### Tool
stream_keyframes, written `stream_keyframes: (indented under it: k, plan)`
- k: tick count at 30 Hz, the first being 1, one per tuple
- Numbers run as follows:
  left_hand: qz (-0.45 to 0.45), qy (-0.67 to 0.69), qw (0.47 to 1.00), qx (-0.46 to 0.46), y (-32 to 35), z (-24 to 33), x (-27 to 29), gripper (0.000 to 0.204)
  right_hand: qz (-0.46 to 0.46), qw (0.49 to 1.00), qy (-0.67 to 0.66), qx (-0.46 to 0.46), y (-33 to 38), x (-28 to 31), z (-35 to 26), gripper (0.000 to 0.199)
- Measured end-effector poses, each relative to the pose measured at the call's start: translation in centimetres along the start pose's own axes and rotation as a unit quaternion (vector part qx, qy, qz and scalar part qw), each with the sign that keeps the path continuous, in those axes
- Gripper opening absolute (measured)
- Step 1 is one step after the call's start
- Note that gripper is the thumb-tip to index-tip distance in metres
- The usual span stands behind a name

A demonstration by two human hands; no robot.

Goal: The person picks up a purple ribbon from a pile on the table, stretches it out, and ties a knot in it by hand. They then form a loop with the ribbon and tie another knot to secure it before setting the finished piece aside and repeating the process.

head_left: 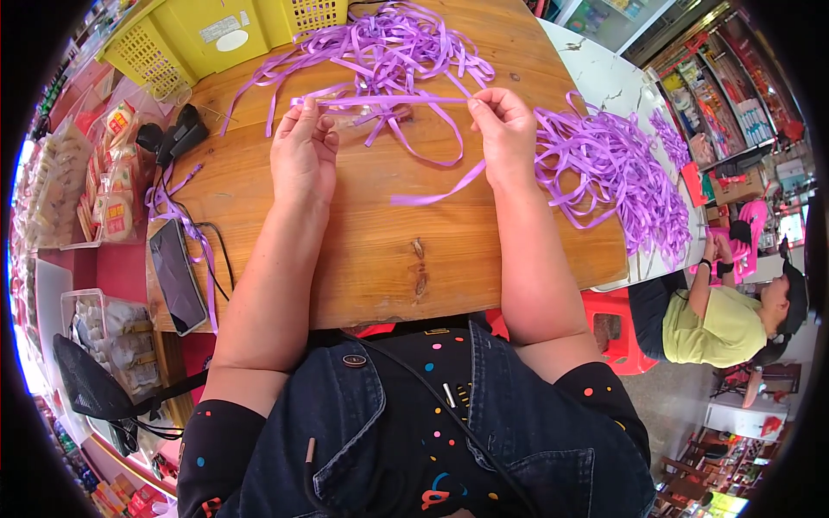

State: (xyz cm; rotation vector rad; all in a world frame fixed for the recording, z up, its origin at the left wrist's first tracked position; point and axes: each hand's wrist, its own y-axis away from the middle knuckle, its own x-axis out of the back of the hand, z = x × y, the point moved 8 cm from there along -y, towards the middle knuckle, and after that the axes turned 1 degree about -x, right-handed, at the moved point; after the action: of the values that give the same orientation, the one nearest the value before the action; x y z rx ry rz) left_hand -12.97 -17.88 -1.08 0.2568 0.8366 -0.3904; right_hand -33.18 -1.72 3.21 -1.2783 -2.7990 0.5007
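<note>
A narrow, flat, shiny purple ribbon (423, 100) stretches almost straight above the brown wooden worktop (371, 259), between the left hand (302, 155) and right hand (508, 138), each pinching it between thumb and fingers. The step in hand looks like drawing out one length; the next move likely calls for firm pinches, keeping it clear of the loose purple ribbon tangle (389, 43) just beyond.

purple ribbon (380, 101), brown wood-grained table (371, 259), yellow basket (177, 34), black shirt (410, 371) with multicoloured dots, dark blue vest (281, 440), red stool (609, 303)
</note>
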Motion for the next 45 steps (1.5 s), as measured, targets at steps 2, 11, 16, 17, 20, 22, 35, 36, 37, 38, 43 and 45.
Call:
stream_keyframes:
  k: [2,11,16,17,20,22,35,36,37,38,43,45]
  plan:
    - [-0.001,0.007,1.000,0.001,0.0,0.0,0.1,0.007,0.011,0.999,-0.039,-0.022,0.0,0.2,0.2,0.006]
    - [0.106,0.015,0.992,-0.073,-2.0,2.2,4.0,0.011,-0.016,0.992,-0.118,-0.052,0.1,-0.2,0.5,0.011]
    - [0.096,0.028,0.994,-0.040,-1.5,1.4,3.5,0.014,0.014,0.991,-0.131,-0.035,0.0,0.1,0.4,0.011]
    - [0.067,-0.011,0.997,0.034,-1.2,0.2,2.6,0.017,0.015,0.992,-0.120,-0.033,0.1,0.0,0.4,0.011]
    - [0.051,-0.100,0.985,0.135,0.7,-1.7,0.7,0.023,0.006,0.995,-0.093,-0.043,0.2,-0.3,1.0,0.011]
    - [-0.014,-0.337,0.940,0.049,1.2,-0.1,-0.8,0.025,-0.005,0.995,-0.093,-0.046,0.3,-0.6,0.9,0.011]
    - [-0.121,-0.398,0.908,-0.054,2.0,-1.4,-2.8,0.012,-0.192,0.977,0.060,-0.070,2.2,-4.5,1.2,0.006]
    - [-0.121,-0.398,0.908,-0.055,1.7,-1.2,-2.7,0.012,-0.193,0.977,0.060,-0.069,2.1,-4.4,1.3,0.006]
    - [-0.088,-0.369,0.923,-0.066,1.4,-0.7,-2.1,0.012,-0.180,0.978,0.084,-0.064,1.9,-4.1,1.2,0.007]
    - [-0.054,-0.339,0.936,-0.076,1.1,-0.2,-1.5,0.012,-0.168,0.978,0.107,-0.058,1.7,-3.8,1.2,0.008]
    - [-0.013,-0.310,0.946,-0.093,0.7,0.8,-1.0,0.012,-0.116,0.981,0.149,-0.046,1.1,-2.7,1.5,0.009]
    - [0.003,-0.323,0.939,-0.119,0.8,1.4,-0.9,0.012,-0.106,0.980,0.162,-0.035,1.1,-2.6,1.3,0.010]
